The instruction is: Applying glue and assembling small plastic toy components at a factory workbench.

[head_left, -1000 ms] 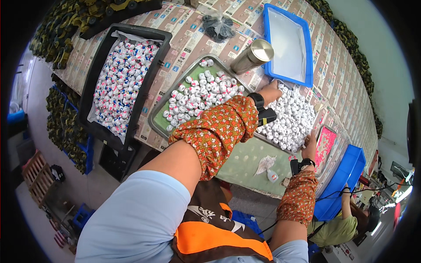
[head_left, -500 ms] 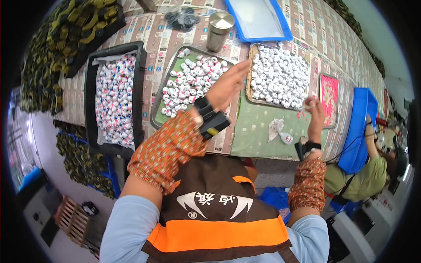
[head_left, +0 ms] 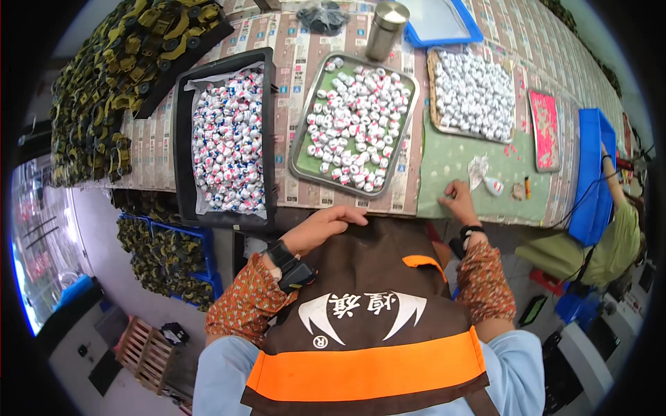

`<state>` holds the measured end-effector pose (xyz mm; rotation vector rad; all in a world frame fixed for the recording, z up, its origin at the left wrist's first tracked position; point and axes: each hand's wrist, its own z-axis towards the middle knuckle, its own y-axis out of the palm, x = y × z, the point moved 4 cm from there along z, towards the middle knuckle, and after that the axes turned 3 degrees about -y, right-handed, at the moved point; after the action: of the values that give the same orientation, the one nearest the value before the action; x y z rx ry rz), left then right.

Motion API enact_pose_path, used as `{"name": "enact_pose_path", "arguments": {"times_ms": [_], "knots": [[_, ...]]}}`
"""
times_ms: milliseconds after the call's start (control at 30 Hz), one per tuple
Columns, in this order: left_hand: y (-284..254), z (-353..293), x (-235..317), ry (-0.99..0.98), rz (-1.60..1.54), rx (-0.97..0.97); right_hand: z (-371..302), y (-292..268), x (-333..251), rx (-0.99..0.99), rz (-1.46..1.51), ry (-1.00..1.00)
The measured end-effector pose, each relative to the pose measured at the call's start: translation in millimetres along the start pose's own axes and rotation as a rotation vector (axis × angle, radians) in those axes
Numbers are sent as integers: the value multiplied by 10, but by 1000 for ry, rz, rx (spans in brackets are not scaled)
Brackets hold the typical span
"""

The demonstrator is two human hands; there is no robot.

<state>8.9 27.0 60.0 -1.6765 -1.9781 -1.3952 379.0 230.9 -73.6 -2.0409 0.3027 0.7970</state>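
Note:
My left hand (head_left: pixel 325 227) hangs just off the table's near edge, fingers loosely apart, holding nothing, below a grey metal tray (head_left: pixel 303 132) of white wrapped pieces. My right hand (head_left: pixel 458 197) rests on the green mat (head_left: pixel 454 163), fingers spread, empty. A little beyond it lie a crumpled wrapper (head_left: pixel 477 168) and a small white wrapped piece (head_left: pixel 493 185). A wicker tray (head_left: pixel 433 90) of white wrapped pieces stands farther back.
A black crate (head_left: pixel 182 152) of red-and-blue wrapped pieces stands at left. A steel canister (head_left: pixel 385 21) and blue tray (head_left: pixel 474 28) stand at the back. A pink pad (head_left: pixel 546 128), a blue bin (head_left: pixel 591 173) and another person's arm (head_left: pixel 617 201) are at right. Piles of yellow-black parts (head_left: pixel 104 83) lie far left.
My left hand has drawn back from over the trays to the table's near edge. My right hand has come down from the wicker tray onto the green mat. The view has swung.

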Motion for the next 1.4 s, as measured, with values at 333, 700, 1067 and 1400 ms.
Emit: {"name": "enact_pose_path", "arguments": {"times_ms": [333, 700, 1067, 1400], "knots": [[-283, -983, -894, -60, 33, 142, 26, 97, -36, 33, 128, 119], [-558, -1217, -1760, -67, 125, 282, 12, 80, 59, 5, 255, 186], [-477, -863, -2680, -69, 101, 379, 34, -52, 10, -32, 187, 217], [-377, 679, -2847, -122, 626, 430, -57, -140, 20, -111, 209, 221]]}}
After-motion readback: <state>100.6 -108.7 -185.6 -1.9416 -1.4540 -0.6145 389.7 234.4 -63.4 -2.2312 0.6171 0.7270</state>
